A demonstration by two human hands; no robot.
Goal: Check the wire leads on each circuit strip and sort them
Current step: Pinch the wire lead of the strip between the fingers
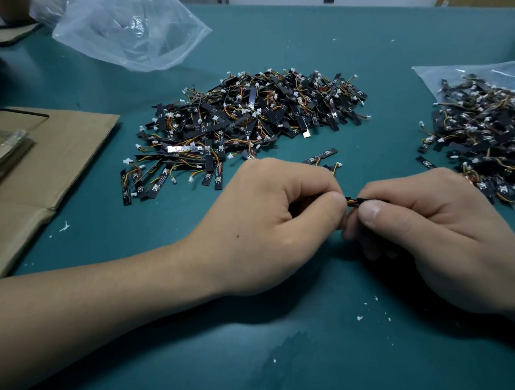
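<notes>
A left hand (267,224) and right hand (433,232) pinch one circuit strip (354,202) between their fingertips, coloured wire leads showing in the gap, over a green table (289,337). A large pile of strips (246,126) lies beyond; a second pile (482,142) rests on a plastic bag (442,75), right.

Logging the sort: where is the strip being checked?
Head view, right of centre: the strip is pinched between the left hand and right hand, nearer the person than the big pile.
</notes>
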